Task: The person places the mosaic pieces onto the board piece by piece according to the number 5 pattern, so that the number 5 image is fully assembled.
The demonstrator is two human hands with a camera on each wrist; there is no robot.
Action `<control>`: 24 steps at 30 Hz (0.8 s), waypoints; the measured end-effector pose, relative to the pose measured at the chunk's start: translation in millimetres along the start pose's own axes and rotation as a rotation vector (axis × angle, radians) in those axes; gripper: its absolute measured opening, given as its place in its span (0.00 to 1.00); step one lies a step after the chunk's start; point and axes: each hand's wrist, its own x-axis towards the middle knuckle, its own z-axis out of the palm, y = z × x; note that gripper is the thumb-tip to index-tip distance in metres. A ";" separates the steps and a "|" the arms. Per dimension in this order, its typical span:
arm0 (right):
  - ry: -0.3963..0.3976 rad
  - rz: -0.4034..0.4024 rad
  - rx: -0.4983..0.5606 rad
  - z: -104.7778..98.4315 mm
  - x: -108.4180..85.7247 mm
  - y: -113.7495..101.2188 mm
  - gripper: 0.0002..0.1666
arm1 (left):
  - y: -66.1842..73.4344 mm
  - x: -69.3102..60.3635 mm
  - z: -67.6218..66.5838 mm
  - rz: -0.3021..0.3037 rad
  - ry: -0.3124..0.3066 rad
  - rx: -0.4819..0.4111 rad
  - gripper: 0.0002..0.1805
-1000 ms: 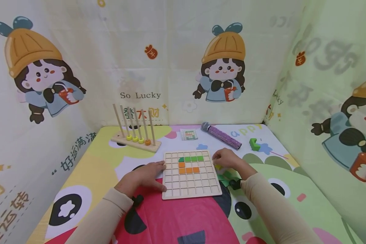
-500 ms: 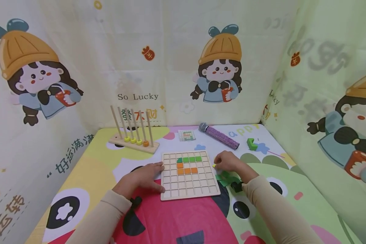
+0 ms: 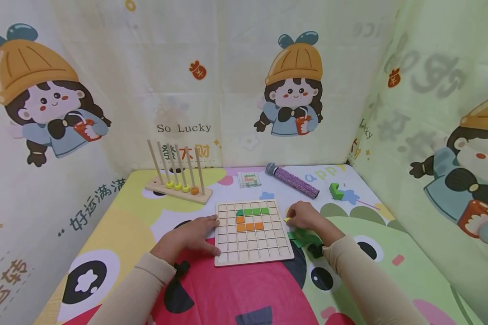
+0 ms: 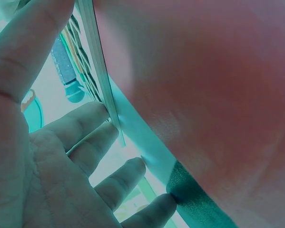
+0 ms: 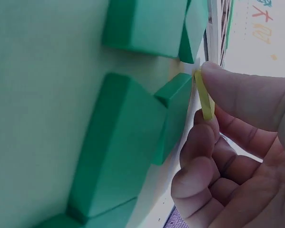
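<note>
A square wooden board (image 3: 254, 253) is lying flat on the table (image 3: 211, 289) between the two hands. The left hand (image 3: 193, 237) is resting at its 9 o'clock edge, thumb and fingers spread apart, touching the rim. The right hand (image 3: 302, 214) is sitting just off the board at 2 o'clock, clamping a small yellow piece (image 5: 206, 99) between thumb and finger. That piece is looking thin and flat in the right wrist view, its full outline not showing. Several green blocks (image 5: 128, 137), thick and smooth-sided, are lying at the board's 3 o'clock side, close under the right wrist.

The board is showing pale wood, divided by lines into small squares. Towards 12 o'clock, a dark green piece (image 3: 239, 212) is starting a row, and three light green squares (image 3: 256, 211) are continuing it towards 3 o'clock. Below the dark green piece, four orange squares (image 3: 250, 227) are forming an L.

Beyond the board, a bead rack (image 3: 203, 197) is standing at 10 o'clock, a grid-patterned card (image 3: 249, 179) is lying at 12, and a purple microphone (image 3: 294, 181) is lying at 1.
</note>
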 end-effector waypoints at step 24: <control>-0.056 -0.096 0.331 -0.2 -6.9 -0.7 0.06 | 0.5 0.3 -1.1 -0.005 -0.005 0.005 0.56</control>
